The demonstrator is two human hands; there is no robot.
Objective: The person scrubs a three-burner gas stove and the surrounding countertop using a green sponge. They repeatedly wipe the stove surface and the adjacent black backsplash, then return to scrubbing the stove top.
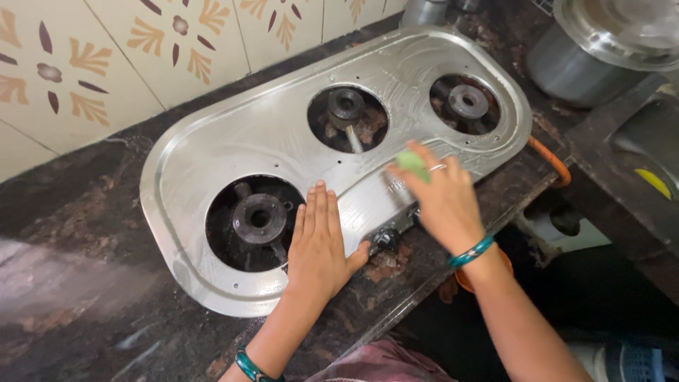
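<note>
A steel three-burner gas stove top (269,134) lies on a dark stone counter (78,233), its surface filmed with soapy streaks. My left hand (320,240) rests flat, fingers together, on the stove's front part beside the left burner (259,218). My right hand (438,198) presses a small green scrub pad (411,163) onto the steel near the front edge, between the middle burner (346,106) and the right burner (467,101). Both wrists wear teal bangles.
Patterned cream wall tiles (120,49) rise behind the counter. A steel pot with a lid (587,49) stands at the back right. An orange gas hose (552,157) curves off the stove's right end. A dark sink area (636,163) lies to the right.
</note>
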